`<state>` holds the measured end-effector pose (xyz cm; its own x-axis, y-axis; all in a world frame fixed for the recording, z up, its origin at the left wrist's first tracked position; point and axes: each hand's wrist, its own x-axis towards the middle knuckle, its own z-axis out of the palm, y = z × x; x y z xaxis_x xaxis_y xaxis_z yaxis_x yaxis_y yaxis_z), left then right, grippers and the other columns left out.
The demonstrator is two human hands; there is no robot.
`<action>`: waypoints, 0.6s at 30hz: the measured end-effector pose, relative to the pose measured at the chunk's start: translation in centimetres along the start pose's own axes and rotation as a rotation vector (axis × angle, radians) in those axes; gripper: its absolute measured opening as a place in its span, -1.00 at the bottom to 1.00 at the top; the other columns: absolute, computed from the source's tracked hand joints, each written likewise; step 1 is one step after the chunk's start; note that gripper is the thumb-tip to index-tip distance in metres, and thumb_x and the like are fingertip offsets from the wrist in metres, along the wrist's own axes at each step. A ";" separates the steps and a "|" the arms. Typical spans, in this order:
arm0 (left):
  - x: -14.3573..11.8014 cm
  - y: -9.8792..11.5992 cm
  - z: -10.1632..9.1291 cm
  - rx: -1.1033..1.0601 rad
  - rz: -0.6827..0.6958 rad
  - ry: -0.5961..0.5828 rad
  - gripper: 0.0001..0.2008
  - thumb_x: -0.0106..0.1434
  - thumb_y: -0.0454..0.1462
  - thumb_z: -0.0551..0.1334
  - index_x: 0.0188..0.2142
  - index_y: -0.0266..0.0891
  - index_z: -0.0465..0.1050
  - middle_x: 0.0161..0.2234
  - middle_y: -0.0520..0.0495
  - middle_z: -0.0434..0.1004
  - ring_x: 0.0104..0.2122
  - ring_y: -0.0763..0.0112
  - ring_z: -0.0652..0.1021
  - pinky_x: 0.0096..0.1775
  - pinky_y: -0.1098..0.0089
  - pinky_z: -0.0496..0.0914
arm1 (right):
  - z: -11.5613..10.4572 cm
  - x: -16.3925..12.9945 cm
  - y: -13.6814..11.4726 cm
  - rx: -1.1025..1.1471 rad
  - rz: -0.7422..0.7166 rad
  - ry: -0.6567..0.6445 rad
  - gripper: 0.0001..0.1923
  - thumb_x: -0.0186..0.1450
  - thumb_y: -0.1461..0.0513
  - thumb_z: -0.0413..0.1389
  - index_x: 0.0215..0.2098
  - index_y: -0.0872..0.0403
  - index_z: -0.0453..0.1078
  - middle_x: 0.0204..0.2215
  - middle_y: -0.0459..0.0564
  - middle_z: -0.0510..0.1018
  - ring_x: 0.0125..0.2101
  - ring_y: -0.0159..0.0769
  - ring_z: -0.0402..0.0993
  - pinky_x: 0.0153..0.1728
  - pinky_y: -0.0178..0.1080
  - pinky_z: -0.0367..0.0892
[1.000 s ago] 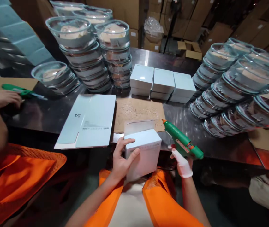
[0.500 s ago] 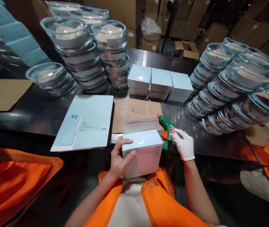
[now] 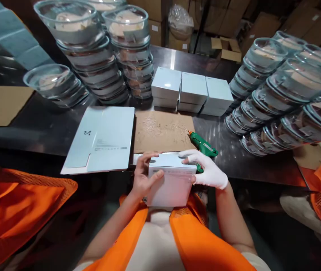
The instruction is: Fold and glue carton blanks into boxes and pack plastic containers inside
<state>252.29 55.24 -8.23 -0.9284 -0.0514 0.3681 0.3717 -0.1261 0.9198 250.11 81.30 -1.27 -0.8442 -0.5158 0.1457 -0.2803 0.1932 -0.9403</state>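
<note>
A pale cardboard box is held close to my body, past the front edge of the table. My bare left hand grips its left side, the thumb on the near face and the fingers at the top. On the other side, my right hand, in a white glove, closes around the box's right top corner. Just beyond the right hand lies a green glue gun with an orange tip, its handle partly hidden. A brown cardboard sheet with whitish specks lies behind the box.
Flat printed cartons are stacked at left. Several pale boxes stand in a row behind the sheet. Stacks of clear round tubs rise at left and right. People in orange vests are on both sides.
My right hand has left the glue gun, which now lies on the table, and has taken hold of the box. The box's raised back flap is now folded down.
</note>
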 end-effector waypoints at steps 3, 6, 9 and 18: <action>0.3 0.4 -0.3 0.132 0.062 -0.060 -0.75 0.30 -0.04 0.46 -0.28 -0.14 0.57 -0.09 -0.15 0.52 0.08 0.10 0.58 0.20 0.00 0.48 | 0.7 0.2 0.3 -0.100 -0.061 0.008 -0.66 0.38 -0.06 0.29 -0.04 -0.06 0.66 0.17 0.10 0.62 0.23 -0.14 0.52 0.31 0.01 0.37; 0.3 1.1 -0.4 0.157 0.083 -0.092 -0.77 0.33 -0.06 0.44 -0.29 -0.14 0.61 -0.09 -0.17 0.52 0.07 0.08 0.58 0.20 -0.05 0.48 | 1.4 0.0 1.1 -0.092 -0.076 0.029 -0.72 0.41 -0.04 0.26 -0.10 -0.08 0.68 0.10 0.06 0.67 0.27 -0.12 0.50 0.32 0.02 0.37; 0.2 1.3 -0.3 0.139 0.104 -0.097 -0.87 0.34 -0.14 0.44 -0.25 -0.12 0.64 -0.06 -0.16 0.51 0.09 0.11 0.58 0.21 -0.02 0.48 | 2.3 -0.5 2.2 -0.061 -0.085 0.092 -0.76 0.41 -0.02 0.28 -0.13 -0.08 0.67 0.08 0.05 0.68 0.25 -0.10 0.52 0.30 0.04 0.38; -0.4 1.1 0.6 0.063 0.025 0.020 -0.85 0.32 -0.15 0.45 -0.27 -0.15 0.60 -0.05 -0.12 0.56 0.12 0.16 0.58 0.24 0.06 0.45 | 7.3 -0.4 4.5 0.179 -0.155 0.726 -0.72 0.39 -0.06 0.30 -0.22 -0.03 0.54 0.22 0.05 0.52 0.23 -0.07 0.50 0.33 0.05 0.33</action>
<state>253.03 55.73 -7.32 -0.9182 -0.0740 0.3891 0.3937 -0.0624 0.9171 252.51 76.22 -7.77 -0.9071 0.1645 0.3874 -0.3937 -0.0066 -0.9192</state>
